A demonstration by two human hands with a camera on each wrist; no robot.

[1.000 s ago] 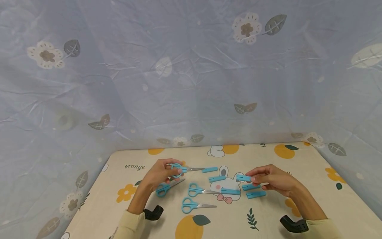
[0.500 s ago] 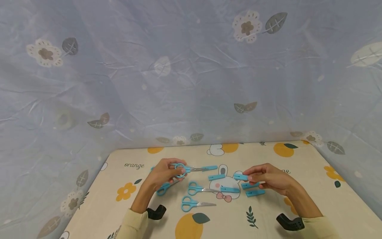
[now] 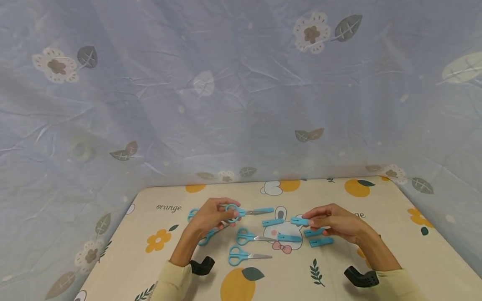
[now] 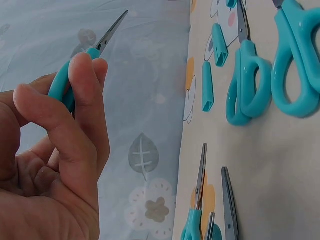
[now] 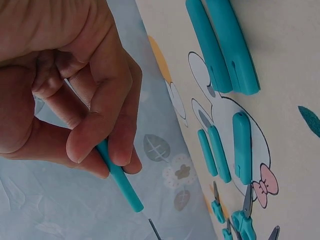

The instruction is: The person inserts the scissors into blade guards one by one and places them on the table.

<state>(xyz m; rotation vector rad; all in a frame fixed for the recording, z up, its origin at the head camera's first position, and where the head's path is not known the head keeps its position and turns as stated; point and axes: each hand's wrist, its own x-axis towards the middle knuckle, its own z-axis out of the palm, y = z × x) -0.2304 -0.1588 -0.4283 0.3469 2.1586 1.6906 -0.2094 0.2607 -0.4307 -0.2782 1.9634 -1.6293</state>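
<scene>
Above the cream, fruit-printed worktop (image 3: 290,276), my left hand (image 3: 214,215) pinches blue-handled metal scissors (image 3: 242,212) and my right hand (image 3: 335,220) a slim blue plastic sleeve (image 3: 298,221), not yet joined, while one sheathed pair (image 3: 250,237) lies done and bare scissors (image 3: 245,256) and loose sleeves (image 3: 321,242) remain.

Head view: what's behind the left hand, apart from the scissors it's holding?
A blue scissors handle sticks out left of the left hand; a second pair of scissors shows below it. What lies directly behind the hand is covered.
</scene>
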